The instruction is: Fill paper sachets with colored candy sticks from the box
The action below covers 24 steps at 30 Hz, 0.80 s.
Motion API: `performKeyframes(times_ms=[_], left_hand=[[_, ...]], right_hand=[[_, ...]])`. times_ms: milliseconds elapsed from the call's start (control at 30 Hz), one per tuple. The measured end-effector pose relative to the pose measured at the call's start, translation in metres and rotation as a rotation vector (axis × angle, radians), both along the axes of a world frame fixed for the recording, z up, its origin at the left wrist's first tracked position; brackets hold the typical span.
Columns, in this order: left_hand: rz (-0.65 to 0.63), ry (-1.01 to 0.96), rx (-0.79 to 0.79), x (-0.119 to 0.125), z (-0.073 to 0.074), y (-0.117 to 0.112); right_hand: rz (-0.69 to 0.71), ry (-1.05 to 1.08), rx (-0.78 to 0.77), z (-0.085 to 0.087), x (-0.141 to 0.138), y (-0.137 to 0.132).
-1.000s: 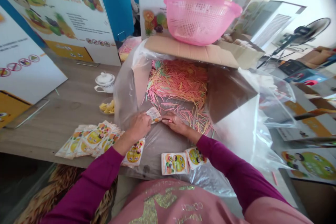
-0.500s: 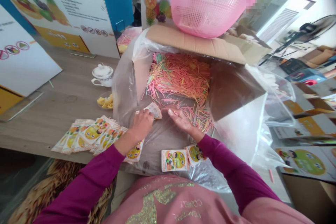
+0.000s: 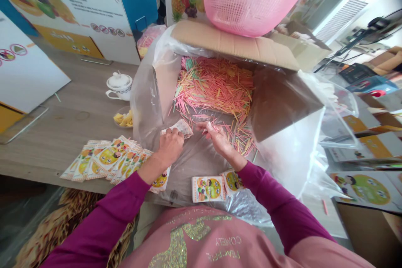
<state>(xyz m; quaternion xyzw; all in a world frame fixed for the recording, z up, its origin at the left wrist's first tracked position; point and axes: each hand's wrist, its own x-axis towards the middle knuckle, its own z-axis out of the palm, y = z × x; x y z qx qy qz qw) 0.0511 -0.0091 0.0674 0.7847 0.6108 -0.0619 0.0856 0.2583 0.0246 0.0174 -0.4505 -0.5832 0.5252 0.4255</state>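
The cardboard box (image 3: 235,46), lined with plastic, lay with its opening toward the person. A pink basket (image 3: 257,2) stood behind its upper flap. Inside spread a heap of coloured sticks (image 3: 216,88), beyond both hands. Fanned packets (image 3: 109,157) lay on the table, left of the left hand (image 3: 171,146). That hand was clamped on a single small packet (image 3: 183,125), which stuck out past its fingers toward the right hand (image 3: 221,142). The right hand, near the packet's end, had partly curled fingers; whether they gripped sticks could not be told.
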Motion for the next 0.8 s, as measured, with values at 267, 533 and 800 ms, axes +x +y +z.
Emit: performKeyframes(times_ms=[267, 533, 800], left_hand=[[0.203, -0.466, 0.123, -0.034, -0.027, 0.022], [0.292, -1.162, 0.035, -0.050, -0.019, 0.007], [0.318, -1.422, -0.093, -0.030, -0.011, -0.013]], right_hand=[[-0.001, 0.265, -0.055, 0.009, -0.020, 0.001], [0.087, 0.444, -0.052, 0.057, -0.041, 0.000], [0.279, 0.305, -0.018, 0.066, -0.048, -0.006]])
